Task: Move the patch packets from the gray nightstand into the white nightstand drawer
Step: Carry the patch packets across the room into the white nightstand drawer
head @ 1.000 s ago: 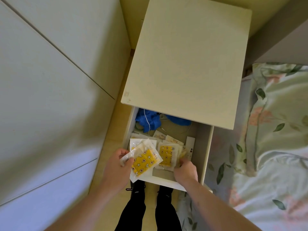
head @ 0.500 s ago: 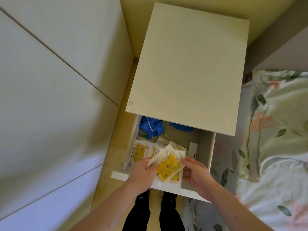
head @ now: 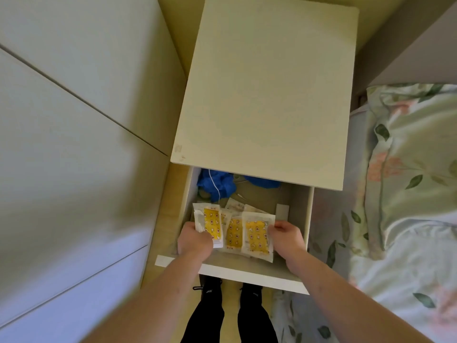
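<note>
The white nightstand stands below me with its drawer pulled open. Several yellow patch packets in clear wrappers lie side by side in the drawer's front half. My left hand grips the leftmost packet at its near left corner. My right hand pinches the right edge of the rightmost packet. A middle packet lies between them, partly overlapped. More pale packets show behind. The gray nightstand is out of view.
A blue cloth with a white cord and a small white box sit at the back of the drawer. White wardrobe doors rise on the left, a floral bed on the right. My legs and black shoes stand under the drawer front.
The bunched packets I held between both hands are now spread flat in the drawer. My left hand moved left and my right hand moved right, to the outer packets.
</note>
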`<move>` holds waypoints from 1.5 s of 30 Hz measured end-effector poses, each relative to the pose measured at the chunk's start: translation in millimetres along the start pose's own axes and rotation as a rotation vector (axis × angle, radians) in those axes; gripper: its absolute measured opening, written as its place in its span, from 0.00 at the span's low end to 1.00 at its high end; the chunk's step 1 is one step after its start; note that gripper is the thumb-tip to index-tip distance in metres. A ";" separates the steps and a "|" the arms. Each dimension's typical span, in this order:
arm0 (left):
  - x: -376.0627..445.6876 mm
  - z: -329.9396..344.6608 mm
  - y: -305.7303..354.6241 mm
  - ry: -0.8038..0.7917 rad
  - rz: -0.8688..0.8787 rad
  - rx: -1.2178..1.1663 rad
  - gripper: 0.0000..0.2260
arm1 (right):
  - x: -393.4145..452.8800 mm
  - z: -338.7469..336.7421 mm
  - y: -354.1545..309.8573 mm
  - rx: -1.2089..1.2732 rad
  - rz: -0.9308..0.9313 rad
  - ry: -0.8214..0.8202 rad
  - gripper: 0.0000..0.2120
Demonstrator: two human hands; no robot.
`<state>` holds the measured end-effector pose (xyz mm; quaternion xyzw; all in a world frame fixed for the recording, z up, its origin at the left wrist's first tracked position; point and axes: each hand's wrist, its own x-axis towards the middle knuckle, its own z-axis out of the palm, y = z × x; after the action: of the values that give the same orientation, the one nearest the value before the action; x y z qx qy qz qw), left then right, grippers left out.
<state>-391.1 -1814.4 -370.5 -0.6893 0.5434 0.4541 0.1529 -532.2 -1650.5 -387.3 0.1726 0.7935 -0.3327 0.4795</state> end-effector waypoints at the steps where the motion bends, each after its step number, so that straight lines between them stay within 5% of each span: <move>1: 2.3 2.4 1.0 0.006 -0.004 0.049 0.12 | 1.4 4.3 1.8 -0.038 -0.012 -0.002 0.09; 6: 9.3 12.5 0.7 0.058 -0.022 0.279 0.16 | 0.8 21.5 6.0 -0.160 -0.027 0.019 0.13; 10: 5.7 23.9 -1.5 0.058 -0.036 0.421 0.31 | -10.3 24.7 10.6 -0.190 -0.077 0.018 0.18; 15: -10.1 40.1 -8.1 -0.081 0.298 0.607 0.43 | -16.6 19.6 15.0 -0.166 -0.094 -0.014 0.21; 20: 0.6 44.8 -7.8 -0.313 0.182 0.664 0.42 | -17.7 15.5 17.7 -0.134 -0.081 -0.060 0.24; 26: 14.6 38.6 -11.8 -0.267 0.154 0.616 0.44 | -20.0 19.6 14.6 -0.091 -0.029 -0.129 0.26; 32: 0.6 17.0 -5.5 -0.253 0.135 0.692 0.34 | -42.0 0.2 13.9 -0.215 -0.092 -0.118 0.27; 38: -76.3 -30.1 2.9 -0.254 0.426 0.682 0.30 | -118.2 -35.0 7.0 -0.247 -0.125 -0.076 0.34; 45: -208.1 -102.1 25.4 -0.347 0.711 0.732 0.25 | -266.0 -83.4 2.0 -0.367 -0.314 0.022 0.27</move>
<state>-366.0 -1768.5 -143.3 -0.2795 0.8327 0.3660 0.3076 -457.0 -1579.2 -128.5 -0.0393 0.8630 -0.2512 0.4366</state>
